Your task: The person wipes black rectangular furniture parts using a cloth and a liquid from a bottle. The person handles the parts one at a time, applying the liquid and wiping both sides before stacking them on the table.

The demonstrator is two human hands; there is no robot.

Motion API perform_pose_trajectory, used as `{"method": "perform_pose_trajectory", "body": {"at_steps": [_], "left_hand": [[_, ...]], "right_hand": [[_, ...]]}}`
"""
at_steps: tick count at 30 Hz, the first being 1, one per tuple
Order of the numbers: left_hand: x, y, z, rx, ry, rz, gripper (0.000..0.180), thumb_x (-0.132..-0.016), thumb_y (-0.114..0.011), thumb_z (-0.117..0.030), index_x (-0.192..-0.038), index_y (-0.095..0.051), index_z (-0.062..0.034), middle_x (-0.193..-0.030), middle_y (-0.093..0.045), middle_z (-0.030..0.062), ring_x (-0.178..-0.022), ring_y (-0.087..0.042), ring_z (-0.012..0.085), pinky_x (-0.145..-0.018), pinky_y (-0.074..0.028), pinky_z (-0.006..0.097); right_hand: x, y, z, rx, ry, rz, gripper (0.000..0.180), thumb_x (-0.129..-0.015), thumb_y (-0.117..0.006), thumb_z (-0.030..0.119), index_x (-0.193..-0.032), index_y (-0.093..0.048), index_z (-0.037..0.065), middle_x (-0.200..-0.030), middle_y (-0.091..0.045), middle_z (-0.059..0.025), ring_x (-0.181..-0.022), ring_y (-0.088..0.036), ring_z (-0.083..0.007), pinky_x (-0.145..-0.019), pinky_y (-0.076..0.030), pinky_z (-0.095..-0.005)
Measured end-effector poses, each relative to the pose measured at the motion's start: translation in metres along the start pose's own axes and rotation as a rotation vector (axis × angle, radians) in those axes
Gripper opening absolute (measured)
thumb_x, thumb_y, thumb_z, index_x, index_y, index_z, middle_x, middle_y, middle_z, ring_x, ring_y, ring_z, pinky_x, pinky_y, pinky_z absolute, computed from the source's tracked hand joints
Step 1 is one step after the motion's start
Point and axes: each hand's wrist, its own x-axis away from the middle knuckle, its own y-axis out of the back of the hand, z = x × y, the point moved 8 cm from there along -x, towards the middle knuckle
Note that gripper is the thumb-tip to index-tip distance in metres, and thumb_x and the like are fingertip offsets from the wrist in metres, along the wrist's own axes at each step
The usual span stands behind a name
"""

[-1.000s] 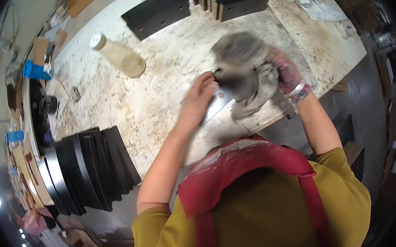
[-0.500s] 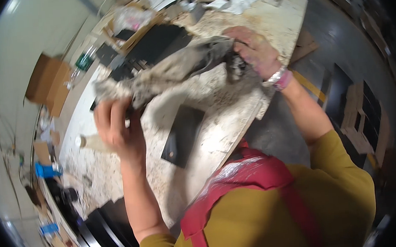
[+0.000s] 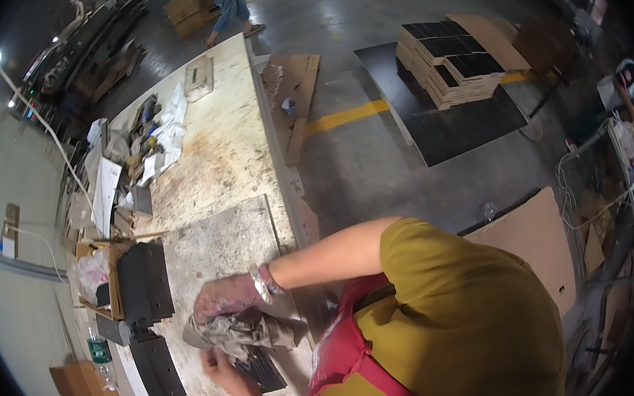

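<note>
Pressing down at lower left of the frame, the right hand [image 3: 227, 296] lies with fingers curled over a grey rag [image 3: 242, 331] (crumpled, stained), clamped on its top. The left hand [image 3: 218, 361] sits just below, fingers closed on the rag's lower edge. Under the rag a dark panel [image 3: 260, 369] lies flat on the bench [image 3: 216, 161]. More black panels [image 3: 143, 281] stand stacked just left, and a bottle [image 3: 101, 356] stands near the bench's left edge.

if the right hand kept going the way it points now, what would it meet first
Probably the stack of dark panels just beyond the right hand, which rests on the grey rag and points across the bench; depth is unclear.
</note>
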Motion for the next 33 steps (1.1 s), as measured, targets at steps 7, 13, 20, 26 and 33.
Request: {"method": "perform_pose_trajectory", "body": {"at_steps": [7,13,20,26,33], "left_hand": [[-0.028,0.039,-0.128,-0.215,-0.462,-0.262,0.007,-0.096,-0.049,-0.006,-0.099,-0.051,-0.0004,-0.09,-0.049,0.0046,-0.082,-0.046,0.0126,-0.076,-0.041,0.026],[-0.04,0.051,-0.166,-0.002,-0.475,0.059,0.016,-0.098,-0.047,-0.017,-0.108,-0.051,-0.0041,-0.097,-0.055,0.0085,-0.09,-0.054,0.0169,-0.084,-0.045,0.031],[-0.024,0.046,-0.197,0.23,-0.539,0.072,0.024,-0.098,-0.049,-0.016,-0.12,-0.049,-0.0057,-0.11,-0.055,0.0068,-0.1,-0.057,0.021,-0.095,-0.043,0.038],[0.004,0.204,-0.025,-0.144,-0.074,-0.321,0.037,-0.092,-0.052,-0.031,-0.121,-0.05,-0.0091,-0.119,-0.054,0.0113,-0.103,-0.056,0.0255,-0.085,-0.047,0.04],[0.063,0.007,0.058,1.037,0.608,0.052,0.078,-0.087,-0.049,-0.063,-0.145,-0.029,-0.0167,-0.151,-0.029,0.0088,-0.136,-0.03,0.0353,-0.105,-0.031,0.061]], "right_hand": [[0.021,0.027,0.053,0.763,-0.333,0.259,0.035,-0.081,-0.064,0.032,-0.104,-0.065,0.006,-0.108,-0.061,-0.0161,-0.1,-0.06,-0.0312,-0.085,-0.049,-0.0387],[-0.005,0.07,0.108,0.593,-0.4,-0.062,0.053,-0.078,-0.073,0.019,-0.12,-0.045,0.001,-0.114,-0.058,-0.019,-0.092,-0.065,-0.031,-0.077,-0.053,-0.0378],[0.022,-0.046,-0.001,0.219,-0.463,0.537,0.045,-0.075,-0.068,0.026,-0.114,-0.061,0.006,-0.094,-0.067,-0.0147,-0.083,-0.063,-0.0269,-0.076,-0.05,-0.04],[0.0,0.02,-0.005,-0.37,-0.492,-0.131,0.014,-0.081,-0.064,0.013,-0.09,-0.067,0.003,-0.085,-0.067,-0.0039,-0.079,-0.06,-0.0136,-0.072,-0.049,-0.029],[-0.001,-0.097,0.022,-1.033,-0.57,-0.07,0.059,-0.086,-0.062,0.019,-0.134,-0.035,-0.001,-0.125,-0.057,-0.0116,-0.11,-0.056,-0.0183,-0.094,-0.047,-0.0318]]}}
